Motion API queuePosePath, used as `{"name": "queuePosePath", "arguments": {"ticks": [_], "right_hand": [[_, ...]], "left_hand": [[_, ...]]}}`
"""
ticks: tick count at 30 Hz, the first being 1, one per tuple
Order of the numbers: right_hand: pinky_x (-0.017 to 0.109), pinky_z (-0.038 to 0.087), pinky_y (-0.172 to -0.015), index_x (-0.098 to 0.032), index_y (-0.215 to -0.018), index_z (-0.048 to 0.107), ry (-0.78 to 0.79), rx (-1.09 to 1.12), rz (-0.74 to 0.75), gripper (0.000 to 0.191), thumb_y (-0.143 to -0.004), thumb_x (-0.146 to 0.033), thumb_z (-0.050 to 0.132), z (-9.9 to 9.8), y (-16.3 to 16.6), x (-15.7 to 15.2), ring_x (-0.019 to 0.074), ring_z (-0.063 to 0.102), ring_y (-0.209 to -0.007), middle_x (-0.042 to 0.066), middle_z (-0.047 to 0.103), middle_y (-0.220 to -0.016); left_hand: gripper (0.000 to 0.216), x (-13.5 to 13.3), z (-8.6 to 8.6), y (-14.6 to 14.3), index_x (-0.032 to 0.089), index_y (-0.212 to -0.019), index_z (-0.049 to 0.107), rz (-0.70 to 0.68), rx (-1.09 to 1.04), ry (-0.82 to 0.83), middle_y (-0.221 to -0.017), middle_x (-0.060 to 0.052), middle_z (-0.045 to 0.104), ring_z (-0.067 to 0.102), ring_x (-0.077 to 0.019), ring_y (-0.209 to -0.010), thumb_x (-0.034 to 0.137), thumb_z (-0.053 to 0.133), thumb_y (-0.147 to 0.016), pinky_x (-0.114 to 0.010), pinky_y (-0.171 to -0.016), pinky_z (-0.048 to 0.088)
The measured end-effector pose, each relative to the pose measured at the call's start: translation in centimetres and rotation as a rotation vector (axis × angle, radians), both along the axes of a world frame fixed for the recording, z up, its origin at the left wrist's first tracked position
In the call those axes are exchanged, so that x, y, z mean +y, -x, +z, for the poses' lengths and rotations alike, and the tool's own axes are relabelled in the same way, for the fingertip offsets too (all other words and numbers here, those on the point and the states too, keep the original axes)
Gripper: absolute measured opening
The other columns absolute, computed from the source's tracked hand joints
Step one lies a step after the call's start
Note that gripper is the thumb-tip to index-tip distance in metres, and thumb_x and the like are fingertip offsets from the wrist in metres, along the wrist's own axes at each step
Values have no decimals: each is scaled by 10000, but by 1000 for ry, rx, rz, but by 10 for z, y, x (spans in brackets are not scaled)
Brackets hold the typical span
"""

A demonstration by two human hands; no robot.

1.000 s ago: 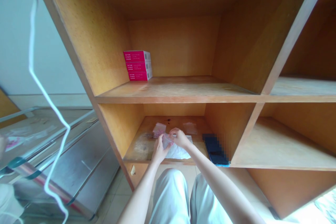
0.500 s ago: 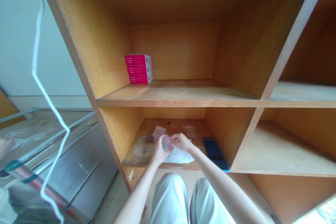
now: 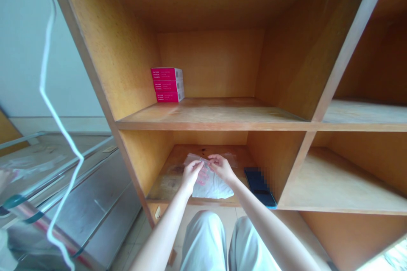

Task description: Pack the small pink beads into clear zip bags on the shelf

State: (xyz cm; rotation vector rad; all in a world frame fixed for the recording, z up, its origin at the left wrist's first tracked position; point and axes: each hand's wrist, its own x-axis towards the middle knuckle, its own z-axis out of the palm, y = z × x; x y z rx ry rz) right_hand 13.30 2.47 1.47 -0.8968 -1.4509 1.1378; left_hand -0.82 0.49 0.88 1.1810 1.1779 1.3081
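A small clear zip bag (image 3: 202,175) with pinkish-red marks or contents hangs between my two hands, over the lower shelf. My left hand (image 3: 190,173) pinches its top edge on the left. At the right end of the same edge, the thumb and fingers of my right hand (image 3: 221,168) are closed on it. Beneath lies a white crumpled sheet (image 3: 218,189), cloth or plastic. Another clear bag (image 3: 190,158) lies behind my left hand. Behind my right hand, more clear plastic (image 3: 233,159) is partly hidden.
A dark flat object (image 3: 260,188), partly pixelated, lies right of my right forearm. Three stacked pink boxes (image 3: 165,85) stand on the upper shelf (image 3: 216,110). Left are a white cable (image 3: 59,123) and a metal-framed cart (image 3: 92,194); part of another person's hand (image 3: 4,178) shows there.
The clear bag, bunched between my hands before, now hangs spread out with its pinkish part showing. My left hand has turned and shifted slightly up; my right hand has moved up a little.
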Motion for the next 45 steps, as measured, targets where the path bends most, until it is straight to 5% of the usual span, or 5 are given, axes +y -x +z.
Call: {"name": "queuePosePath", "arguments": {"ticks": [19, 35, 45], "right_hand": [[232, 385, -556, -156, -664, 587, 191, 218, -109, 303, -595, -442, 658, -8, 3, -18, 122, 515, -576, 17, 589, -632], [239, 377, -553, -147, -619, 612, 165, 202, -103, 324, -575, -461, 677, -6, -1, -17, 123, 516, -552, 32, 616, -609], [237, 361, -547, -142, -598, 620, 141, 187, -18, 275, -603, -410, 681, -11, -9, -20, 111, 497, -535, 22, 610, -585]], "left_hand": [[382, 1, -12, -5, 162, -833, 581, -15, -126, -15, -688, -7, 638, 620, -158, -553, 482, 627, -630, -279, -483, 512], [374, -3, -11, -8, 138, -815, 599, 30, -158, 17, -660, -30, 650, 624, -167, -546, 440, 663, -604, -282, -503, 516], [286, -6, -7, -1, 145, -794, 577, -177, -125, 39, -717, -36, 647, 624, -159, -576, 400, 620, -670, -264, -494, 501]]}}
